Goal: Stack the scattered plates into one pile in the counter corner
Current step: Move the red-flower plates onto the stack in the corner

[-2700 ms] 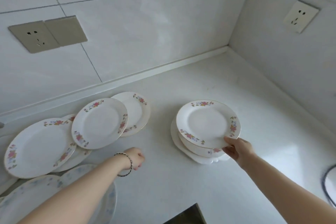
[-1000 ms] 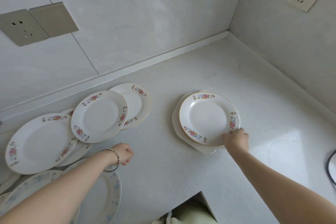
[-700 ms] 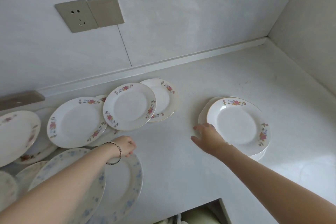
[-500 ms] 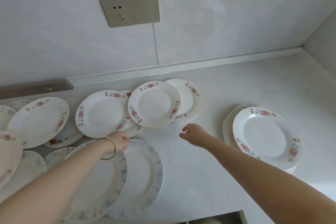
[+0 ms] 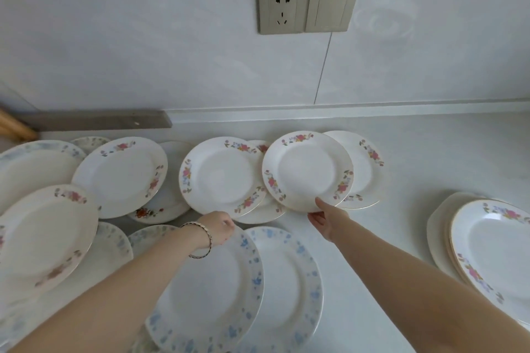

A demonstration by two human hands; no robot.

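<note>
Several white plates with pink or blue flower rims lie overlapping on the white counter. My right hand pinches the near rim of one pink-flowered plate, thumb on top, fingers underneath. That plate overlaps another to its right and a third to its left. My left hand, a bracelet on its wrist, is curled at the far rim of a blue-flowered plate; I see nothing held in it. The pile of stacked plates sits at the right edge, partly cut off.
More pink-flowered plates crowd the left side, and a second blue-flowered plate lies under the first. A wall socket and switch hang above. A grey strip and wooden handles sit at the back left.
My right hand set a plate on the pile, let go, and swung left to take the rim of a pink-flowered plate. The view turned left. My left hand stayed curled near the blue-flowered plate.
</note>
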